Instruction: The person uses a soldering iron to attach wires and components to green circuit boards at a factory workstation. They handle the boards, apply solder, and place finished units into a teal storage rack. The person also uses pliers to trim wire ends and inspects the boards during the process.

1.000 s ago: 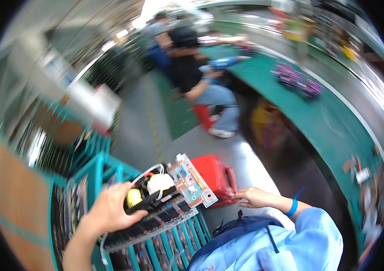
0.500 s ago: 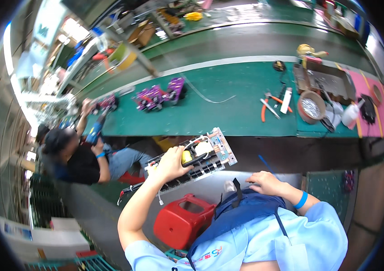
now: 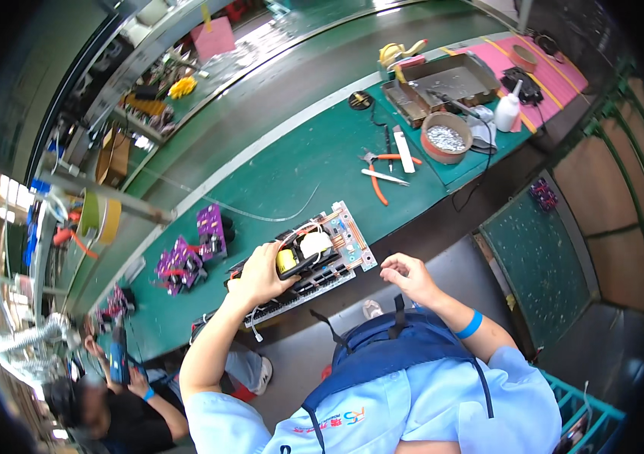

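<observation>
My left hand (image 3: 260, 277) is closed round the near-left part of an electronic circuit assembly (image 3: 348, 240). The assembly has a board with copper strips, a yellow part, a white part, black heat-sink fins and loose wires. It is held at the front edge of the green bench, slightly tilted; whether it touches the top I cannot tell. My right hand (image 3: 410, 277) hovers just right of the assembly, holding nothing, its fingers loosely bent and apart. Left of the assembly, purple circuit boards (image 3: 179, 265) stand on the bench.
On the green bench (image 3: 276, 189) lie orange-handled pliers (image 3: 375, 178), tweezers (image 3: 385, 177) and a white strip (image 3: 403, 149). A bowl of small metal parts (image 3: 445, 138), a brown tray (image 3: 443, 79) and a white bottle (image 3: 506, 112) are farther right. A co-worker (image 3: 121, 401) holds a blue power tool (image 3: 118, 357).
My view has turned toward the right, and my body is nearer the bench. The assembly in my left hand has come from before the bench to its edge. My right hand remains empty.
</observation>
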### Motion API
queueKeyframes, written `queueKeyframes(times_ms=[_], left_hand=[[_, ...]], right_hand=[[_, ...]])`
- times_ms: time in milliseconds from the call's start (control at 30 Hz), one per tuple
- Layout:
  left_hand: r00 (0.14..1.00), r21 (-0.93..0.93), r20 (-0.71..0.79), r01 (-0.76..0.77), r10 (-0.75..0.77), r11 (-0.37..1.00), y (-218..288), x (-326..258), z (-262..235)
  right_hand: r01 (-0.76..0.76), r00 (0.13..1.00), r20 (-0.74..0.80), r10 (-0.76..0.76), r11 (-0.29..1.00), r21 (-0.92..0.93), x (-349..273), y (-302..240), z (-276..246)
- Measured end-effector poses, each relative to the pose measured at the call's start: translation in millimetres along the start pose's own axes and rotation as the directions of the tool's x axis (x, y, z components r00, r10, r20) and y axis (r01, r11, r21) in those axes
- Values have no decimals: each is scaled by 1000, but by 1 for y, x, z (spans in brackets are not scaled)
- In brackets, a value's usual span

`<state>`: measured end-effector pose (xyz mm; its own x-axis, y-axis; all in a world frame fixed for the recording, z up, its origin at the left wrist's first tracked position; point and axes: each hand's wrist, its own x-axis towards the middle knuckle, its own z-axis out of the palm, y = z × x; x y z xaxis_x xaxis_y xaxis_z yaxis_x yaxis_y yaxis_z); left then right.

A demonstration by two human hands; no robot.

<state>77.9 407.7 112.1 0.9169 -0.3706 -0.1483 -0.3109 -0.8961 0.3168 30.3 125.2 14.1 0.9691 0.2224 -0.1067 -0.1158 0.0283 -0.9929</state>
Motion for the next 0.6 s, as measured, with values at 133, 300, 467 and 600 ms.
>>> queueKeyframes(times_ms=[133,300,467,600], left_hand=[[950,17,-233,-212,210,977,7,21,-17],[791,14,-521,-368,321,930,26,50,-32],[558,-28,-780,-483,283,875,32,79,-38],[444,-132,-882,-551,156,824,48,96,-43]], right_hand=[[22,999,-26,-19,993,114,4,-3,10],[64,998,-12,-63,986,155,12,-18,18],[-246,896,443,-10,820,517,26,-47,42],[-509,733,672,-105,569,645,48,-60,78]])
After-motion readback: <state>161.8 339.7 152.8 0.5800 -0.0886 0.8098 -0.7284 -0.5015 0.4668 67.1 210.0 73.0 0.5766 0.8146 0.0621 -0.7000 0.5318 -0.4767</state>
